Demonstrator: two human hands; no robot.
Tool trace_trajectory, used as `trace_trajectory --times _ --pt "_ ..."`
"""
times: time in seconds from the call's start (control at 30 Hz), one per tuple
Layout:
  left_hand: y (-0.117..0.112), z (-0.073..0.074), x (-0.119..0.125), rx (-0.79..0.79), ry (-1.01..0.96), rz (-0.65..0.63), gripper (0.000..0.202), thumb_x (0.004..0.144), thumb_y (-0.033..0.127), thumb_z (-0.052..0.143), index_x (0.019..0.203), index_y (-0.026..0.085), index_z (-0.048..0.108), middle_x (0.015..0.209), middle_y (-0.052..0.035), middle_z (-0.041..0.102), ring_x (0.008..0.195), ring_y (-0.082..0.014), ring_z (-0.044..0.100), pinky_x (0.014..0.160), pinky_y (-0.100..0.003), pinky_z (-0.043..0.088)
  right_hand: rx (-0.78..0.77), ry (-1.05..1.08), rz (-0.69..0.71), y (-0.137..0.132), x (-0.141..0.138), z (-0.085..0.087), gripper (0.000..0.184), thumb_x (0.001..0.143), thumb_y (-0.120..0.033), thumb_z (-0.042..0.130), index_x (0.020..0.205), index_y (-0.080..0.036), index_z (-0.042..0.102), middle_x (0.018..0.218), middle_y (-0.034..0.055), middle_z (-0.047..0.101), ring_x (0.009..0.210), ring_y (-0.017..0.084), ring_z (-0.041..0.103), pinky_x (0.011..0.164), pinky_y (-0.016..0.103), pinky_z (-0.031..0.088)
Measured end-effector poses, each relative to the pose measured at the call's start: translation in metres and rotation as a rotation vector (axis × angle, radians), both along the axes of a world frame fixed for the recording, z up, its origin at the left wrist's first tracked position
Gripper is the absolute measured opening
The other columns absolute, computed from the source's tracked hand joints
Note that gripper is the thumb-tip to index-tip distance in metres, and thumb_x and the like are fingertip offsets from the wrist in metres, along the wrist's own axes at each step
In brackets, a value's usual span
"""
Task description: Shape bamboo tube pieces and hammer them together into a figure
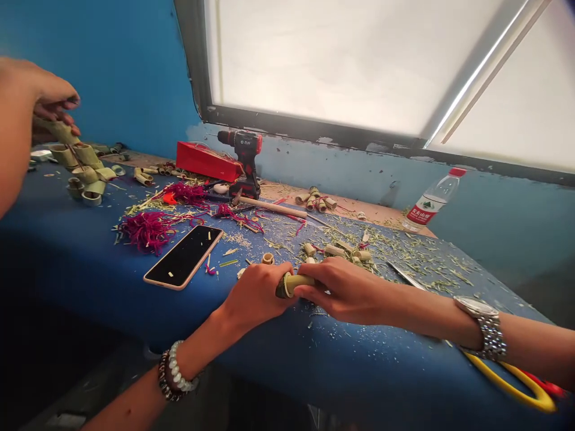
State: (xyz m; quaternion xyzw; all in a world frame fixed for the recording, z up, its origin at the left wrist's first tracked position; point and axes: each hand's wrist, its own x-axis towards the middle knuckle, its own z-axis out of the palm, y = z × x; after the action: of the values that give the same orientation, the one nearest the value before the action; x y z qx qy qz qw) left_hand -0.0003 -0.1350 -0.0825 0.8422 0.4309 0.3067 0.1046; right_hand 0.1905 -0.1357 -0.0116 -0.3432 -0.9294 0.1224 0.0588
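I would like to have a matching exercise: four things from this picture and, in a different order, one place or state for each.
1. phone
2. drill
3. bottle
4. pale stick

a. in the right hand
b. closed with a red cap
c. lying flat, screen dark
d. beside the red box

Pairs: 1-c, 2-d, 3-b, 4-a
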Motion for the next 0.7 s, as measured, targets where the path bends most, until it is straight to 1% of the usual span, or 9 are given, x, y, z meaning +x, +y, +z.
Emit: trace_trajectory --times 0.1,0.17,0.27,0.3,0.37,0.43,0.5,0.57,0.7 --pt "-0.002 -0.002 0.0 0.034 0.005 0.011 0.022 0.086 0.038 0.056 0.075 0.02 0.052 0.059 0.0022 0.056 0.053 -0.0134 0.05 0.053 -0.027 0.025 0.008 -0.017 -0.034 -0.003 -0.001 0.007 0.028 0.097 -0.038 0.052 0.077 -0.019 0.051 0.057 -0.0053 0.043 0.052 0.009 0.034 0.054 0.028 0.023" --pt "-0.003 -0.002 0.0 0.057 0.006 0.007 0.017 0.085 0.034 0.056 0.077 0.02 0.053 0.06 0.0023 0.056 0.054 -0.0133 0.05 0.053 -0.027 0.026 -0.064 0.0 -0.056 -0.007 0.001 0.014 0.035 0.099 -0.043 0.049 0.075 -0.018 0.053 0.057 -0.0047 0.044 0.052 0.01 0.036 0.053 0.027 0.023" --pt "-0.003 0.001 0.0 0.058 -0.04 0.017 0.014 0.083 0.029 0.058 0.074 0.02 0.051 0.06 0.0038 0.053 0.053 -0.0119 0.046 0.054 -0.026 0.028 -0.21 0.113 -0.114 -0.015 0.009 0.026 0.048 0.1 -0.052 0.04 0.07 -0.018 0.056 0.06 -0.0033 0.044 0.054 0.011 0.039 0.052 0.027 0.027" --pt "-0.003 0.002 -0.001 0.035 -0.083 0.015 0.016 0.084 0.03 0.058 0.074 0.02 0.05 0.06 0.0044 0.052 0.054 -0.0112 0.046 0.054 -0.025 0.029 -0.236 0.171 -0.143 -0.017 0.014 0.029 0.05 0.1 -0.054 0.039 0.072 -0.018 0.058 0.062 -0.0026 0.045 0.056 0.011 0.04 0.052 0.027 0.028" --pt "-0.003 0.006 -0.002 -0.037 -0.186 -0.014 0.022 0.086 0.035 0.06 0.075 0.02 0.05 0.062 0.0051 0.053 0.055 -0.0101 0.045 0.056 -0.024 0.034 -0.253 0.282 -0.191 -0.021 0.024 0.033 0.048 0.098 -0.058 0.042 0.084 -0.018 0.064 0.07 -0.0009 0.051 0.062 0.013 0.044 0.054 0.027 0.032" --pt "-0.004 0.009 -0.003 -0.104 -0.262 -0.067 0.026 0.086 0.041 0.063 0.076 0.02 0.051 0.065 0.0056 0.054 0.058 -0.0094 0.046 0.059 -0.023 0.037 -0.219 0.357 -0.223 -0.023 0.032 0.033 0.044 0.095 -0.059 0.048 0.095 -0.02 0.067 0.083 0.0015 0.054 0.069 0.014 0.048 0.058 0.027 0.036" --pt "-0.005 0.011 -0.004 -0.152 -0.299 -0.104 0.028 0.084 0.043 0.066 0.077 0.019 0.051 0.065 0.0061 0.054 0.058 -0.0089 0.044 0.059 -0.022 0.038 -0.161 0.396 -0.239 -0.024 0.035 0.028 0.041 0.094 -0.057 0.052 0.095 -0.02 0.069 0.09 0.003 0.053 0.074 0.015 0.049 0.062 0.028 0.039" --pt "-0.007 0.012 -0.004 -0.2 -0.332 -0.123 0.029 0.083 0.043 0.067 0.077 0.019 0.051 0.065 0.0063 0.052 0.058 -0.0086 0.042 0.057 -0.021 0.037 -0.135 0.454 -0.232 -0.023 0.031 0.02 0.038 0.094 -0.055 0.053 0.091 -0.019 0.067 0.088 0.0027 0.053 0.075 0.015 0.049 0.064 0.029 0.041" --pt "-0.007 0.013 -0.004 -0.286 -0.365 -0.165 0.029 0.082 0.041 0.068 0.078 0.019 0.049 0.065 0.0069 0.048 0.058 -0.0084 0.039 0.055 -0.02 0.035 -0.219 0.658 -0.189 -0.02 0.011 0.007 0.025 0.097 -0.043 0.049 0.097 -0.019 0.054 0.087 0.0018 0.056 0.075 0.015 0.052 0.065 0.03 0.044"
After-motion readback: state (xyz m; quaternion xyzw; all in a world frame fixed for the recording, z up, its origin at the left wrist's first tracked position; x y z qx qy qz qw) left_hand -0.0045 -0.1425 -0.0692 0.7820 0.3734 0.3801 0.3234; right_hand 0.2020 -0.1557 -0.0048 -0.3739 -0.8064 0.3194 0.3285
